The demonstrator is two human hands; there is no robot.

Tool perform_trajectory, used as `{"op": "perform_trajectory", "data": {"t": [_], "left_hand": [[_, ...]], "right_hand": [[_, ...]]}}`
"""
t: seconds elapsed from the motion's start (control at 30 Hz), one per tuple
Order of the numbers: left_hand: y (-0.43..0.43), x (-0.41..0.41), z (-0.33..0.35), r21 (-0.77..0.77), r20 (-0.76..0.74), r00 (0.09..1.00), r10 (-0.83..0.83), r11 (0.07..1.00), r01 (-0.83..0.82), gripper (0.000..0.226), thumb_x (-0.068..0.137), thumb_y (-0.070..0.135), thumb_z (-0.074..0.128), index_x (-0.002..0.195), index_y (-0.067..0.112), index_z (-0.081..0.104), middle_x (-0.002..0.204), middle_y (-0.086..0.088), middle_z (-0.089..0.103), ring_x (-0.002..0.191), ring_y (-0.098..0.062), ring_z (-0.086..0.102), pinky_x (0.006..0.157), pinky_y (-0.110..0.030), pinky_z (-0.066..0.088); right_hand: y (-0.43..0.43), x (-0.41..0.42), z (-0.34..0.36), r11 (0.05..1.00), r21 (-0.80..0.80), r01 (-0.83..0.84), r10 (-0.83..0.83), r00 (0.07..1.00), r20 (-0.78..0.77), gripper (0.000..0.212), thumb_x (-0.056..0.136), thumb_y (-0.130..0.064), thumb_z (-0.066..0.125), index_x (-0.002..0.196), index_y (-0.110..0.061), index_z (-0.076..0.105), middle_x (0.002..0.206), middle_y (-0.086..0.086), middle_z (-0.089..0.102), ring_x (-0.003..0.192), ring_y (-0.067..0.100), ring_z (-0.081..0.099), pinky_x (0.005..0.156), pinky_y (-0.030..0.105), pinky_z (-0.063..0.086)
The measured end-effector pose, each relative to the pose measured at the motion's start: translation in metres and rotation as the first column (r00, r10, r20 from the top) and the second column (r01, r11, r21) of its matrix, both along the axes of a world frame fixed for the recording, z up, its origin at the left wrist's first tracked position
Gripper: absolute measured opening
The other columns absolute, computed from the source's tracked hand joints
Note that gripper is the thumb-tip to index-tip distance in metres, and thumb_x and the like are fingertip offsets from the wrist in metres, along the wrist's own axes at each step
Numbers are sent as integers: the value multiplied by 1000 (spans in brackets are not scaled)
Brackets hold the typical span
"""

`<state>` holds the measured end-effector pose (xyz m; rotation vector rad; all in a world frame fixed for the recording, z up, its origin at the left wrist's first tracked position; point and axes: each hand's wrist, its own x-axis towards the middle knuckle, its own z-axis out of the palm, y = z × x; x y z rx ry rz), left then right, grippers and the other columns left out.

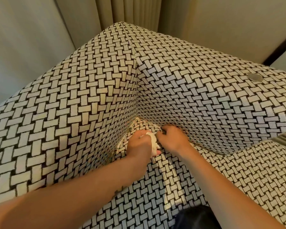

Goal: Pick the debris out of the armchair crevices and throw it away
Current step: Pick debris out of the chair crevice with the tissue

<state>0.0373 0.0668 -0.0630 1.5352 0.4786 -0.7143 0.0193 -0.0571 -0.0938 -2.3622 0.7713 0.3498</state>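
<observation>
So the person is leaning right over the armchair (76,113), the one in cream-and-black basket-weave fabric, and both hands are down in the far corner of the seat where the left arm meets the backrest.

The left hand (139,143) has its fingers curled round a crumpled white wad (153,142). It looks like tissue or soft paper, all scrunched up, and it pokes out on the right side of the fist and sits right on the seat cushion (163,187).

The right hand (172,138) is just beside it and touches the wad, knuckles up. Its fingers are bent, with the tips dug into the gap under the backrest. Honestly can't tell if it's got anything pinched in there.

There are also small yellowish crumbs (132,128) along the open seam in the corner, and a few more lower down by the left wrist.

A flat round button (254,77) is on the backrest well off to the right, and beige curtains (130,10) hang behind the chair.
</observation>
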Motion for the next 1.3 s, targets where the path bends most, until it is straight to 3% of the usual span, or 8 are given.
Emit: {"op": "perform_trajectory", "data": {"t": [0.07, 0.2, 0.37, 0.5, 0.67, 1.0, 1.17, 1.3], "left_hand": [[-3, 4, -6, -16, -84, 995, 43, 999, -45, 21, 97, 2, 47, 101, 8, 67, 103, -20, 66, 73, -32, 66, 78, -57, 62], [-6, 11, -1, -76, -202, 971, 126, 987, -144, 25, 97, 21, 49, 91, 3, 65, 78, -15, 67, 61, -31, 63, 63, -44, 59], [-2, 8, 6, -106, -179, 978, 109, 986, -129, 29, 100, 25, 46, 82, 9, 62, 48, -2, 66, 56, -26, 63, 81, -52, 59], [-3, 5, 11, -67, -167, 983, 76, 994, -88, 31, 102, 30, 45, 87, 10, 65, 65, -8, 71, 63, -30, 65, 82, -47, 60], [-4, 6, 7, -46, -140, 987, 81, 995, -88, 32, 100, 30, 46, 83, 10, 64, 63, -7, 71, 62, -29, 66, 89, -54, 60], [1, 6, -5, 71, 47, 996, 74, 994, -78, 36, 100, 34, 38, 89, 13, 65, 90, -16, 71, 78, -26, 60, 68, -34, 44], [0, 2, -3, 2, 14, 996, 84, 996, -84, 42, 102, 37, 37, 79, 17, 65, 78, -9, 72, 69, -24, 64, 72, -35, 50], [-1, 2, 1, -37, -22, 994, 110, 993, -111, 44, 103, 38, 37, 78, 15, 65, 75, -9, 72, 69, -25, 65, 76, -39, 53]], "right_hand": [[-1, 7, -3, 998, 52, 23, -22, 999, -32, 33, 97, -42, 52, 112, -16, 64, 93, 4, 70, 90, 25, 66, 84, 36, 54], [-8, 22, -6, 981, 179, 78, -60, 992, -108, 43, 97, -47, 54, 110, -8, 68, 104, 8, 72, 98, 26, 66, 92, 39, 53], [-9, 23, -18, 958, 247, 143, -123, 988, -95, 58, 90, -61, 55, 121, -13, 69, 121, 2, 71, 114, 25, 65, 101, 39, 49], [-14, 10, -29, 945, 295, 142, -149, 989, 2, 80, 72, -81, 53, 128, -25, 68, 126, -8, 71, 118, 18, 65, 107, 42, 48], [-19, 16, -27, 917, 371, 146, -141, 989, -40, 59, 90, -60, 61, 135, -21, 63, 129, -2, 67, 120, 20, 61, 108, 38, 45], [1, 39, -45, 977, 0, 212, -211, 976, -49, 59, 99, -64, 37, 71, -21, 66, 80, -1, 70, 76, 22, 62, 68, 30, 42], [-7, 32, -52, 978, 122, 170, -172, 985, 2, 54, 101, -58, 41, 59, -28, 59, 65, -9, 60, 79, 22, 62, 85, 35, 49], [-4, 41, -50, 973, 152, 176, -169, 984, -60, 61, 87, -76, 39, 89, -27, 74, 94, -6, 74, 98, 23, 65, 101, 44, 44]]}}
